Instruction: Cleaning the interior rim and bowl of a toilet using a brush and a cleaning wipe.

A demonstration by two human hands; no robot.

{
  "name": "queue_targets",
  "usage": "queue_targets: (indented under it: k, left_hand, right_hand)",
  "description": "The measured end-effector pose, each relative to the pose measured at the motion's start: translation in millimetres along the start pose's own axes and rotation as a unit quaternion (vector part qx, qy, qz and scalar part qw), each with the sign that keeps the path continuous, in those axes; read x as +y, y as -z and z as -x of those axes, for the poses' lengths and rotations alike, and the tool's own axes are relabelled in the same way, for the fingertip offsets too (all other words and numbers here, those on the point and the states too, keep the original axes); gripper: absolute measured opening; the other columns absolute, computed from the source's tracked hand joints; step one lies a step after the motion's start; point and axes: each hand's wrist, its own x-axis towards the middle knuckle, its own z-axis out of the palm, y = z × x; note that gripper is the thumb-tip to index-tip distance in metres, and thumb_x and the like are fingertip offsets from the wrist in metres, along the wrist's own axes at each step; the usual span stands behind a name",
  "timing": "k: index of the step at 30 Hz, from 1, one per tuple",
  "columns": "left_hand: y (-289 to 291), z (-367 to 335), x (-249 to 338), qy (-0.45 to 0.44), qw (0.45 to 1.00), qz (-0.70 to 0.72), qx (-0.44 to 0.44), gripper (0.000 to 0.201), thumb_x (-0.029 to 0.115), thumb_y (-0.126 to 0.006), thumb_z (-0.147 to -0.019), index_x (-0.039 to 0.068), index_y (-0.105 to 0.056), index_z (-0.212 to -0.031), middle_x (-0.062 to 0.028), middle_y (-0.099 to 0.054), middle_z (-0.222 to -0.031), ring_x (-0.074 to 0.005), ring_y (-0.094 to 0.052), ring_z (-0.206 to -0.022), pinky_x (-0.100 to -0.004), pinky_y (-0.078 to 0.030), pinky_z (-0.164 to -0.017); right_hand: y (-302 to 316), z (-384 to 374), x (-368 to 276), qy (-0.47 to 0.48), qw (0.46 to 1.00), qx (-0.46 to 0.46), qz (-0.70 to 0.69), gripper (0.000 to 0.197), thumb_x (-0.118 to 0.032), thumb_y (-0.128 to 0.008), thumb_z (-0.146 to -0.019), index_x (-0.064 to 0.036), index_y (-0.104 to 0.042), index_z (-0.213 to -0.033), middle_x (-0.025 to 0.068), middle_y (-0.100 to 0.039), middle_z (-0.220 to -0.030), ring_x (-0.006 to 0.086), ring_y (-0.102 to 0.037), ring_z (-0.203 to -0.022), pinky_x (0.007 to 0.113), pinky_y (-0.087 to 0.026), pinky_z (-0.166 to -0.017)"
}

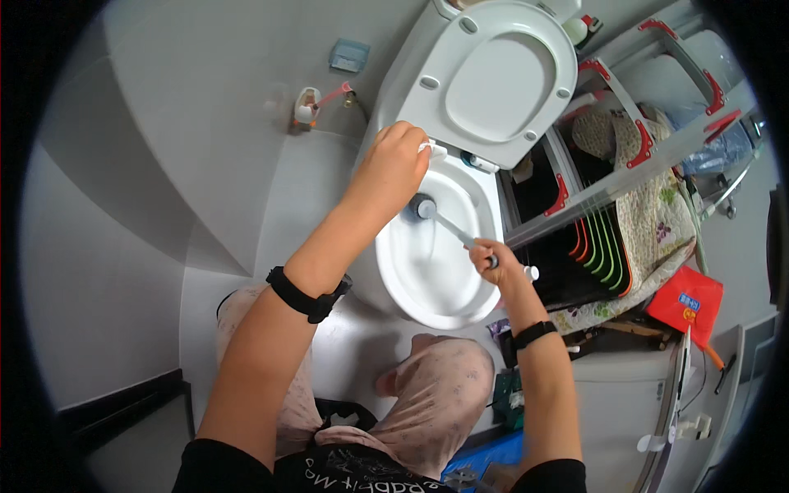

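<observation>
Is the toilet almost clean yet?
Done: the toilet seat is lifted up. In hand: the right hand holds a toilet brush against the back of the bowl, and the left hand presses a white cloth on the rim. Left: I can't tell how much dirt remains.

A home bathroom is shown: a white toilet [444,263] with raised seat [493,78], grey walls, and a cluttered rack [625,164] alongside.
</observation>
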Motion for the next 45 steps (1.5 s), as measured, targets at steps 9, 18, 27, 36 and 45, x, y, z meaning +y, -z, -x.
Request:
queue_targets:
  k: [9, 18, 27, 36, 45]
  left_hand:
    - [15.3, 3.0, -4.8, 0.0, 1.0, -0.009, 0.019, 0.008, 0.007, -0.053, -0.079, 0.0, -0.053, -0.084, -0.0115, -0.053, -0.089, -0.0294, -0.051, -0.086, -0.0369, -0.043, -0.073]
    - [12.3, 1.6, 0.3, -0.01, 1.0, -0.003, 0.012, 0.009, 0.007, -0.054, -0.079, 0.0, -0.052, -0.084, -0.0115, -0.053, -0.089, -0.0287, -0.052, -0.086, -0.0366, -0.043, -0.072]
    - [9.1, 5.3, 1.7, -0.028, 0.999, 0.003, 0.015, 0.009, 0.006, -0.053, -0.079, -0.001, -0.053, -0.085, -0.0123, -0.053, -0.09, -0.0293, -0.052, -0.087, -0.0366, -0.044, -0.073]
    - [2.8, 8.7, -0.1, -0.029, 1.0, 0.007, 0.004, 0.009, 0.006, -0.054, -0.078, -0.001, -0.053, -0.085, -0.013, -0.054, -0.09, -0.0307, -0.052, -0.087, -0.0379, -0.043, -0.075]
    - [3.1, 7.0, 5.5, -0.02, 1.0, 0.012, -0.006, 0.01, 0.006, -0.053, -0.078, -0.001, -0.053, -0.085, -0.0131, -0.054, -0.089, -0.0306, -0.052, -0.087, -0.0376, -0.042, -0.075]
  right_hand:
    - [-33.5, -84.0, 28.1, 0.089, 0.64, 0.177, 0.742, 0.025, -0.018, -0.05, -0.082, 0.0047, -0.05, -0.072, 0.0088, -0.049, -0.056, 0.016, -0.046, -0.04, 0.031, -0.033, -0.034]
    - [3.7, -49.7, 35.2, 0.182, 0.236, 0.057, 0.953, 0.021, -0.017, -0.051, -0.081, 0.0036, -0.05, -0.084, 0.024, -0.058, -0.071, 0.0392, -0.058, -0.064, 0.044, -0.046, -0.057]
    - [7.2, 126.4, 36.8, 0.171, 0.155, 0.16, 0.96, 0.024, -0.02, -0.048, -0.081, -0.005, -0.046, -0.101, 0.0164, -0.059, -0.066, 0.035, -0.058, -0.059, 0.046, -0.045, -0.051]
    - [-8.1, 195.9, 69.5, 0.059, 0.243, 0.113, 0.962, 0.039, -0.02, -0.047, -0.081, -0.0017, -0.045, -0.116, 0.0241, -0.06, -0.076, 0.0389, -0.06, -0.07, 0.048, -0.047, -0.064]
    - [16.9, 168.2, 26.0, 0.132, 0.164, 0.255, 0.944, 0.04, -0.015, -0.049, -0.077, 0.0023, -0.045, -0.113, 0.0211, -0.06, -0.074, 0.0345, -0.061, -0.068, 0.044, -0.049, -0.059]
